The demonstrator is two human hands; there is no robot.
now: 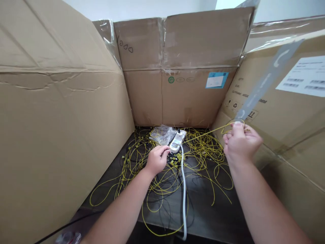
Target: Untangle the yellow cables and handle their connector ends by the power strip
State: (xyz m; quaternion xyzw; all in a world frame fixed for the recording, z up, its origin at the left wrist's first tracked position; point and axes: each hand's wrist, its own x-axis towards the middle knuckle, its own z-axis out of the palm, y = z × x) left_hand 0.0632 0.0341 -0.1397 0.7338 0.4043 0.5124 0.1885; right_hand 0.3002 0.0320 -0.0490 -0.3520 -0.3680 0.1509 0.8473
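Note:
A yellow wire is stretched in a straight line between my two hands, above the dark table. My left hand pinches its lower end near the white power strip. Higher up at the right, my right hand is closed around the other part, with a small loop of wire around the fingers. Beneath, a tangle of yellow wire spreads over the table, with small yellow pieces and black bits near the strip.
Tall cardboard walls stand at the left, back and right. A clear plastic bag lies beside the strip. A white cable runs to the table's front edge. A black cable crosses the lower left.

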